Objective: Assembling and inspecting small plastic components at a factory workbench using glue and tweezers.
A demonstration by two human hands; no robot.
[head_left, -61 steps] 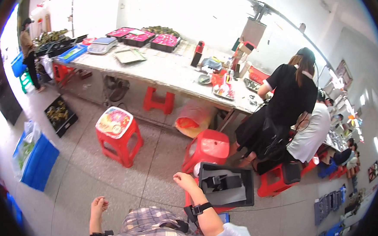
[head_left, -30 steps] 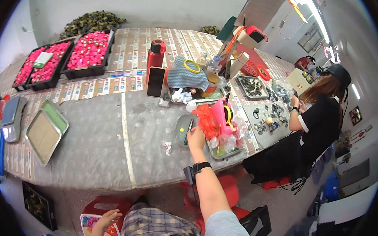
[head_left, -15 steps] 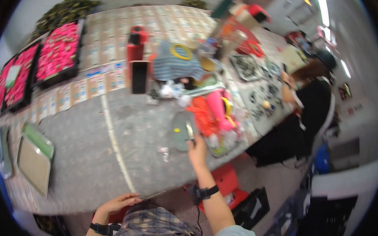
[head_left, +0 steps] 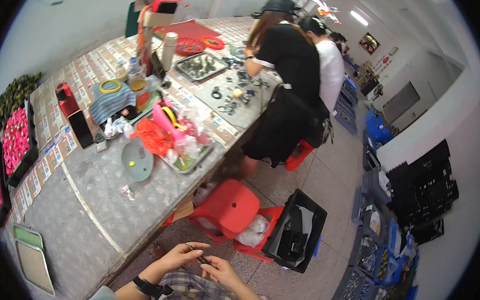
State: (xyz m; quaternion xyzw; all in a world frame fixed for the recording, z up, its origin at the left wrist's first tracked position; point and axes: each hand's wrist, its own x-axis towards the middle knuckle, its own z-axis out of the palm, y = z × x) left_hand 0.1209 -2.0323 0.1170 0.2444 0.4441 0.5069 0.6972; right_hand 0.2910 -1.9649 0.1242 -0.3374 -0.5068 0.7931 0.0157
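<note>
My left hand (head_left: pixel 177 256) and my right hand (head_left: pixel 222 272) meet in front of me, above my lap and off the table's edge. Between their fingers is a small slim dark tool (head_left: pixel 203 259); its exact kind is too small to make out. My right fingers pinch one end, and my left fingers close on the other. On the table ahead lies a round grey plate (head_left: pixel 138 168) with a small yellow piece on it. A crumpled white scrap (head_left: pixel 127 191) rests just in front of the plate.
The table's front edge runs diagonally ahead. A red stool (head_left: pixel 228 204) and a black crate (head_left: pixel 295 230) stand on the floor at right. A tray of bags (head_left: pixel 198 161), a phone (head_left: pixel 81 129) and stacked trays (head_left: pixel 33 258) lie on the table. A co-worker in black (head_left: pixel 289 59) stands farther off.
My right hand has drawn back from the plate with the slim tool. My left hand has joined it over my lap. The view has swung right, showing more floor, crates and people.
</note>
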